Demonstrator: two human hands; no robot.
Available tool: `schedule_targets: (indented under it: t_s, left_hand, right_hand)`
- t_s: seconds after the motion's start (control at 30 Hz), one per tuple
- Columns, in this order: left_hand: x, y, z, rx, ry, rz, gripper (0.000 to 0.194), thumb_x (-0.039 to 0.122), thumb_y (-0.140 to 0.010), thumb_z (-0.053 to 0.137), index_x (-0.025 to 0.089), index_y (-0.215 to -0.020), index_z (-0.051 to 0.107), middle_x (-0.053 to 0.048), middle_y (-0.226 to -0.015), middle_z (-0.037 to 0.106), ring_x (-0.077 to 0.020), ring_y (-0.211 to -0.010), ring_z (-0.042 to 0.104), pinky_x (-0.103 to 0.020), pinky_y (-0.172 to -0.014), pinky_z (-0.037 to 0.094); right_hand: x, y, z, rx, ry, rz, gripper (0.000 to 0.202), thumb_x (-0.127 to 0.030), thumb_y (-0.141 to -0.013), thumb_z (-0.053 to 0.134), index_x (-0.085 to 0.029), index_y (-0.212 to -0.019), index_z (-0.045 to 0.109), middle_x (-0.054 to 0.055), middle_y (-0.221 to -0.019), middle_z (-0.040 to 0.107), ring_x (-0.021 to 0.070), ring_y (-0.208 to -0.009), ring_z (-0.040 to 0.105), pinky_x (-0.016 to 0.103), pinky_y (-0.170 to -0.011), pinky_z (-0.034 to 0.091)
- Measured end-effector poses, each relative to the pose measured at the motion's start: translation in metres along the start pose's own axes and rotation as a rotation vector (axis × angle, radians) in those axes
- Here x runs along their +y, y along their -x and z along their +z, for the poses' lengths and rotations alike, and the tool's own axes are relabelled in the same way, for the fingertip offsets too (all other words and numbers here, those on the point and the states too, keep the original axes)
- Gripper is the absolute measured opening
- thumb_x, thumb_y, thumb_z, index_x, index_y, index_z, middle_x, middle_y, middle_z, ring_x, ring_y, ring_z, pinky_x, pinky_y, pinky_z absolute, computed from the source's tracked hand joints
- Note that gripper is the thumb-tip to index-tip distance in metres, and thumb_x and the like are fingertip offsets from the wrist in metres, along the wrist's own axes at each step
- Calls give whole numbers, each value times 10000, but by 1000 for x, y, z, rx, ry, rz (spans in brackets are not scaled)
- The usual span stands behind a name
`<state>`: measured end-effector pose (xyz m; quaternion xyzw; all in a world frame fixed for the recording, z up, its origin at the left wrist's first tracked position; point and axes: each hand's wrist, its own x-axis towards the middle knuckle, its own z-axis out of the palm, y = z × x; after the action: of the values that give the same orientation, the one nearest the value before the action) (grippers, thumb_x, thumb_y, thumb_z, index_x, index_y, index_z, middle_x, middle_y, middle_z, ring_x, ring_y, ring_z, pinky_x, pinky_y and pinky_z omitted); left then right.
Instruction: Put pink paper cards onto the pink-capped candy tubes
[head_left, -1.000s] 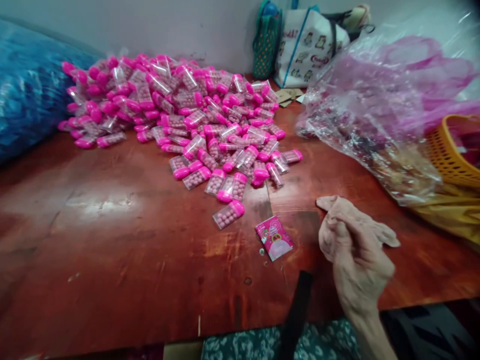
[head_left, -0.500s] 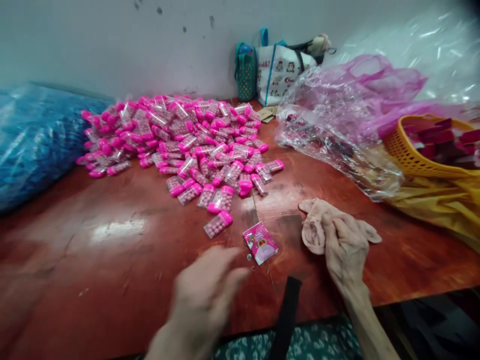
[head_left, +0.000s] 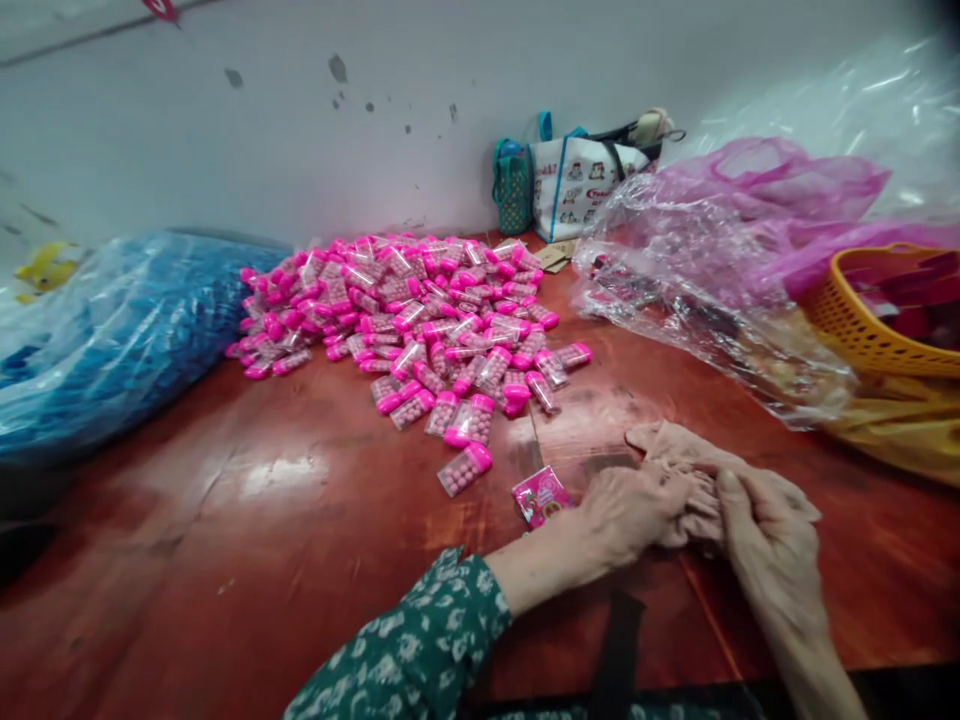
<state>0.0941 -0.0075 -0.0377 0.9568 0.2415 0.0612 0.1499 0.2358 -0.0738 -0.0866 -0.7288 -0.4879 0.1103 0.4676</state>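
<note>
at the cloth, the left hand (earlier apart) joins the right hand.

It looks like a small packing workshop: a heap of identical pink-capped clear containers full of pink balls at eleven o'clock on a scuffed red-brown wooden table, a bulging blue plastic sack at nine, pink plastic bag at two, and yellow perforated basket at three. The pale wall at twelve is marked.
</note>
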Motion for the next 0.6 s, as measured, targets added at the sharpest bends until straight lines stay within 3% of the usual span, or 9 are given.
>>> schedule_targets:
  t_s: [0.17, 0.3, 0.37, 0.47, 0.6]
  left_hand:
    - [-1, -22, 17, 113, -13, 55, 248, 245, -880, 386, 100, -927, 582, -78, -749, 664, -185, -598, 616, -261, -430, 399]
    - [-9, -13, -5, 219, -30, 21, 200, 251, -855, 451, 152, -806, 618, -32, -629, 638, -157, -504, 563, -247, -420, 364]
    - [-22, 10, -27, 302, -45, -50, 237, 254, -861, 440, 153, -742, 619, -42, -625, 628, -161, -535, 555, -256, -473, 386]
    - [-53, 62, -53, 455, -74, -271, 319, 184, -893, 344, 119, -738, 615, -95, -681, 634, -192, -625, 569, -311, -594, 422]
    - [-87, 126, -54, 546, -42, -571, 167, 253, -841, 489, 160, -801, 622, -67, -781, 641, -195, -725, 583, -311, -677, 430]
  right_hand:
    - [2, -2, 5, 66, 98, -194, 308, -381, -882, 406, -173, -862, 632, 86, -905, 633, 237, -901, 563, 417, -884, 396]
    - [8, -2, 9, 65, 111, -232, 295, -369, -888, 408, -176, -854, 628, 84, -872, 635, 223, -856, 569, 399, -832, 426]
    - [8, -2, 9, 62, 112, -232, 290, -362, -889, 409, -170, -871, 626, 87, -883, 631, 221, -863, 568, 393, -829, 431]
    - [-5, 3, 6, 94, 150, -238, 272, -341, -887, 423, -159, -881, 626, 98, -905, 622, 231, -893, 556, 416, -865, 414]
    - [-47, 17, 11, 190, 266, -315, 214, -284, -871, 484, -140, -956, 617, 125, -1007, 598, 275, -1037, 479, 463, -945, 342]
